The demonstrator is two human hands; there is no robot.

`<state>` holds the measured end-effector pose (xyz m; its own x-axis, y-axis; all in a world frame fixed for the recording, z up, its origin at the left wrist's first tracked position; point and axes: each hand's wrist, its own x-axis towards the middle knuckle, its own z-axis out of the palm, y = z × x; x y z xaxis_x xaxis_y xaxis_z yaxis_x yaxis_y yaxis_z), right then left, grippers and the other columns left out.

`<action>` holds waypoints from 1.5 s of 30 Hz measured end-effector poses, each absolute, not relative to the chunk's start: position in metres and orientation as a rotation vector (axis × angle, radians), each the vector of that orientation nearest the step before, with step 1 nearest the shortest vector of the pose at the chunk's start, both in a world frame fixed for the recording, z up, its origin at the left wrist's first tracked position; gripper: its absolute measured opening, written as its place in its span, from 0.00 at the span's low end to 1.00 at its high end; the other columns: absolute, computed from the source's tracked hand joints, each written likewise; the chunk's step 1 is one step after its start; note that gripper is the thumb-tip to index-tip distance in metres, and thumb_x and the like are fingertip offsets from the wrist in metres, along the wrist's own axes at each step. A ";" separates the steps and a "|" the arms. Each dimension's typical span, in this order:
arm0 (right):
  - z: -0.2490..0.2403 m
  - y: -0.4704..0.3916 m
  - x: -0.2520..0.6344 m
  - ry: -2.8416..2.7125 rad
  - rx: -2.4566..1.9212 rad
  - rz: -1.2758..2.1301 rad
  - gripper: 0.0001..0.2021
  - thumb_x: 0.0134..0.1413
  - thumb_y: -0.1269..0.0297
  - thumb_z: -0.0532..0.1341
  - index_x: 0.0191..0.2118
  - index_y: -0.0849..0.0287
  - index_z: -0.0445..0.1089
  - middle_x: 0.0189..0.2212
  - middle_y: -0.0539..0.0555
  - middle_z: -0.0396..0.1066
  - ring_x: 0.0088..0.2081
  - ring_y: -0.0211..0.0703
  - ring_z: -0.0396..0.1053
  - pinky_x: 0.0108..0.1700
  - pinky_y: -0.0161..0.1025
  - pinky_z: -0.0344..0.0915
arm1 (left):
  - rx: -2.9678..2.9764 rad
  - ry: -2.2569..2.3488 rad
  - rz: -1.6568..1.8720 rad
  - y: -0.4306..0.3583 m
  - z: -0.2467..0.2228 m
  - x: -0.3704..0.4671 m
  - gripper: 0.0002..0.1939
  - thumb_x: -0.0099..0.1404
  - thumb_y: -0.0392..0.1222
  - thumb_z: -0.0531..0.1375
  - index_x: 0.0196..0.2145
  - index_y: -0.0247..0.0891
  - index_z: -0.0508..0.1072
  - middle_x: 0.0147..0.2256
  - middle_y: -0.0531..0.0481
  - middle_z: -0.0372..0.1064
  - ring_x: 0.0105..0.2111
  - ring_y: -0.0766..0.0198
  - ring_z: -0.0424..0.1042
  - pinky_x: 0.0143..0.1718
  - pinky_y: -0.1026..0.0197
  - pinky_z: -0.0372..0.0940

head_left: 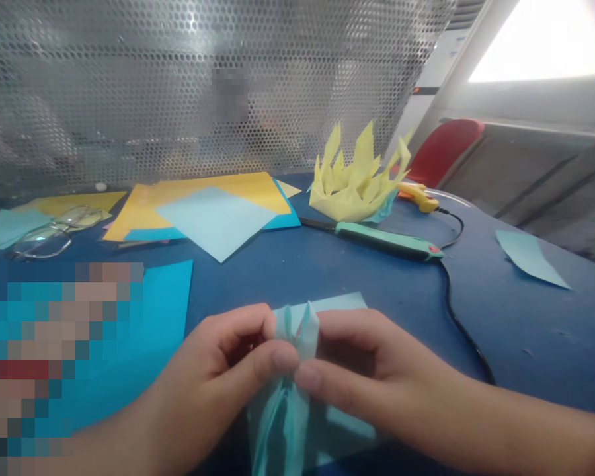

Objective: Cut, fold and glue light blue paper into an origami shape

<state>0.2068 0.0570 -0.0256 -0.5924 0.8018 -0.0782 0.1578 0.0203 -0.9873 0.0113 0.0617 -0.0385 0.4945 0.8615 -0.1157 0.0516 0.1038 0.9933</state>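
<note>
A piece of light-blue paper, folded into narrow pleats with pointed tips at its top, stands upright in front of me. My left hand pinches it from the left, thumb pressed on the near face. From the right, my right hand grips the same folded paper, its thumb close beside the left thumb. The fingers behind the paper are partly hidden. Beneath and behind the hands lies a flat light-blue sheet, mostly covered by them.
Yellow folded-paper piece with tall points stands behind, near a green-and-black handled tool and its black cord. Orange sheets, a pale-blue square, and glasses lie left. A blue sheet is partly behind a pixelated patch.
</note>
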 end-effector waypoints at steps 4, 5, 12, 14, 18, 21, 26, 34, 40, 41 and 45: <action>-0.027 0.062 0.207 -1.588 -1.031 1.632 0.15 0.53 0.52 0.71 0.31 0.60 0.74 0.26 0.48 0.69 0.29 0.36 0.64 0.33 0.32 0.65 | 1.188 0.858 0.751 0.063 -0.041 0.009 0.23 0.58 0.64 0.68 0.28 0.41 0.70 0.23 0.59 0.62 0.23 0.71 0.58 0.24 0.70 0.56; -0.027 0.063 0.207 -1.535 -1.037 1.633 0.14 0.51 0.54 0.72 0.30 0.60 0.73 0.27 0.47 0.69 0.30 0.35 0.64 0.33 0.31 0.65 | 1.158 0.852 0.748 0.062 -0.042 0.008 0.21 0.59 0.62 0.68 0.30 0.43 0.72 0.25 0.59 0.64 0.23 0.71 0.60 0.24 0.70 0.57; -0.026 0.064 0.207 -1.482 -1.000 1.635 0.12 0.46 0.61 0.76 0.30 0.58 0.74 0.27 0.46 0.72 0.31 0.36 0.68 0.36 0.31 0.66 | 1.236 0.971 0.812 0.056 -0.044 0.005 0.17 0.65 0.58 0.65 0.30 0.43 0.72 0.24 0.59 0.61 0.23 0.71 0.56 0.24 0.69 0.54; -0.025 0.064 0.207 -1.516 -0.962 1.642 0.11 0.49 0.59 0.74 0.29 0.57 0.73 0.25 0.45 0.71 0.30 0.34 0.67 0.38 0.32 0.67 | 1.189 0.948 0.771 0.058 -0.043 0.005 0.16 0.62 0.56 0.68 0.29 0.42 0.72 0.24 0.59 0.63 0.24 0.71 0.57 0.24 0.68 0.53; -0.023 0.065 0.208 -1.540 -0.851 1.688 0.14 0.51 0.53 0.73 0.29 0.58 0.73 0.26 0.46 0.71 0.30 0.35 0.67 0.40 0.35 0.69 | 1.120 0.848 0.727 0.063 -0.039 0.007 0.16 0.56 0.53 0.73 0.27 0.41 0.74 0.25 0.58 0.67 0.26 0.70 0.62 0.29 0.68 0.58; -0.024 0.066 0.207 -1.420 -0.844 1.776 0.17 0.47 0.53 0.75 0.30 0.57 0.70 0.26 0.46 0.71 0.29 0.35 0.68 0.36 0.34 0.67 | 1.103 0.813 0.723 0.065 -0.036 0.007 0.18 0.52 0.52 0.75 0.25 0.41 0.73 0.24 0.59 0.69 0.26 0.70 0.64 0.29 0.68 0.61; -0.023 0.066 0.207 -1.565 -1.025 1.536 0.14 0.48 0.61 0.73 0.29 0.56 0.65 0.22 0.43 0.66 0.25 0.33 0.61 0.28 0.32 0.58 | 1.126 0.844 0.718 0.065 -0.034 0.011 0.17 0.53 0.52 0.75 0.26 0.39 0.76 0.28 0.55 0.72 0.30 0.67 0.68 0.34 0.68 0.65; -0.020 0.064 0.215 -2.168 -0.915 0.728 0.06 0.60 0.69 0.62 0.31 0.57 0.73 0.25 0.48 0.69 0.26 0.35 0.66 0.30 0.32 0.65 | 0.986 0.954 0.841 0.057 -0.036 0.017 0.14 0.43 0.32 0.76 0.17 0.41 0.74 0.19 0.60 0.71 0.24 0.69 0.71 0.28 0.70 0.65; 0.000 0.102 0.252 -2.119 -1.125 0.198 0.07 0.61 0.65 0.61 0.37 0.56 0.77 0.31 0.52 0.77 0.31 0.41 0.72 0.35 0.38 0.69 | 1.081 1.074 0.854 0.060 -0.044 0.013 0.09 0.45 0.42 0.77 0.21 0.43 0.80 0.22 0.56 0.76 0.25 0.69 0.69 0.28 0.70 0.63; 0.005 0.113 0.264 -2.030 -1.232 0.100 0.07 0.62 0.65 0.61 0.37 0.56 0.77 0.33 0.54 0.78 0.33 0.44 0.73 0.38 0.40 0.69 | 1.099 1.096 0.853 0.060 -0.044 0.012 0.09 0.47 0.44 0.77 0.23 0.43 0.81 0.24 0.55 0.77 0.26 0.69 0.68 0.29 0.70 0.62; 0.012 0.158 0.328 -1.695 -1.633 -0.187 0.05 0.62 0.66 0.62 0.39 0.60 0.76 0.40 0.58 0.77 0.43 0.50 0.74 0.51 0.51 0.68 | 1.127 1.147 0.818 0.056 -0.038 0.014 0.10 0.49 0.46 0.77 0.27 0.43 0.82 0.27 0.54 0.78 0.29 0.68 0.69 0.30 0.70 0.62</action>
